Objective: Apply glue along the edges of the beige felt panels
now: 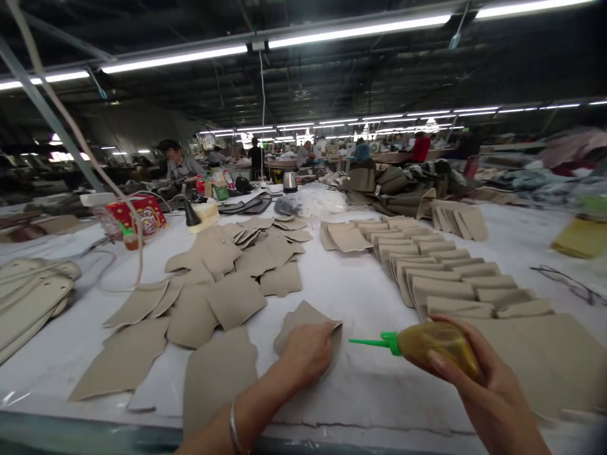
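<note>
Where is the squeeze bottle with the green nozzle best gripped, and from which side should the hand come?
Grip the yellowish body of the squeeze bottle, around its widest part, coming from the right, behind its base. It lies nearly level, its thin green nozzle pointing left, so that end should probably stay free. The right hand wraps it this way.

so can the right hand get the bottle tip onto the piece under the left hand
Probably yes: the right hand holds the bottle with its green nozzle aimed at the beige piece, only bare table between; the left hand covers only part.
</note>
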### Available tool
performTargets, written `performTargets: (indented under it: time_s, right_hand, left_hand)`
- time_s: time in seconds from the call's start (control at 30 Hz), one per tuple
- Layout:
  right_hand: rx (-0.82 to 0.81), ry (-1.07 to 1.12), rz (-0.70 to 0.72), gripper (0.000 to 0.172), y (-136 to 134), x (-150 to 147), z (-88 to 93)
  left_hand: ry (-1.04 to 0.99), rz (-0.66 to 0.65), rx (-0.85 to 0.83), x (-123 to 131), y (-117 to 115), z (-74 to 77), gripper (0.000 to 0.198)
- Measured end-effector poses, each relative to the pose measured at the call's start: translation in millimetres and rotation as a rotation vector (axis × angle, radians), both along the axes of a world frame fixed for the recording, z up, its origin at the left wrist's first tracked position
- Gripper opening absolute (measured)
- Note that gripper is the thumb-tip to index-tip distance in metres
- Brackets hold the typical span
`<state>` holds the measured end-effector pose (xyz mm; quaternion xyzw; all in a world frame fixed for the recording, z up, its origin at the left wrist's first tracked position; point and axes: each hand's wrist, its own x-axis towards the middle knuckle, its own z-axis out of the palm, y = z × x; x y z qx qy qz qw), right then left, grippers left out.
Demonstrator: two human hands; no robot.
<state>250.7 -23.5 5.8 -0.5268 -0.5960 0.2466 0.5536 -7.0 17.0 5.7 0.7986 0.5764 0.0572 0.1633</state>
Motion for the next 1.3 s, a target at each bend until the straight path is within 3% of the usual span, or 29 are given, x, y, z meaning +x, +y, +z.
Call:
performTargets:
  time_s: [0.17,0.5,0.8,1.3]
  right_hand:
    - [0.034,-0.209,0.012,0.052,7.9,-10.0,7.5]
    - [0.144,-0.441,0.073,0.048,26.6,-19.9,1.3]
    - [0.096,-0.468,0.122,0.047,27.3,-18.1,1.9]
    - [0.095,-0.409,0.05,0.046,27.0,-17.5,-0.2]
  left_hand:
    - [-0.027,-0.019,0.044,-0.7,-3.7,-1.5,0.041]
    - [-0.062,-0.01,0.014,-1.9,-1.9,2.2,0.038]
    - [-0.095,-0.004,-0.019,-1.8,-1.6,2.8,0.038]
    - [-0.022,-0.005,-0.007,2.4,-2.6,3.3,0.03]
